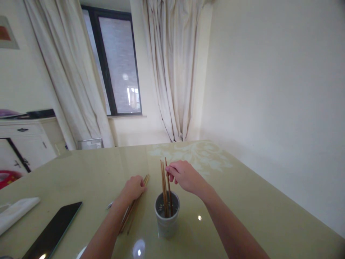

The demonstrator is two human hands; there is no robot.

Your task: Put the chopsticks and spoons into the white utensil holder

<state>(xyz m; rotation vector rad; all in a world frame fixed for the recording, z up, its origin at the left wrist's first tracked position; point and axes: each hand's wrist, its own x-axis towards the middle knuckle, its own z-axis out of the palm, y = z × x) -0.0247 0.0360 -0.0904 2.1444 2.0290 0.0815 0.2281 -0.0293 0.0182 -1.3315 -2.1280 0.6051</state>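
Observation:
A grey cup (167, 226) with holes in its bottom stands upright on the table, and a few wooden chopsticks (163, 187) lean inside it. My right hand (183, 174) pinches one reddish-brown chopstick (169, 192) near its top, while the lower end is still within the cup. Left of the cup, my left hand (134, 187) is closed around a bundle of chopsticks (132, 214) lying slantwise on the table. My left forearm hides part of that bundle.
The glossy greenish table (237, 205) meets a white wall on the right. A black phone or tablet (55, 230) and a white object (18, 212) lie at the left. A small shiny metal piece (109, 205) is beside my left forearm. Behind stand curtains (175, 72) and a white cabinet (29, 140).

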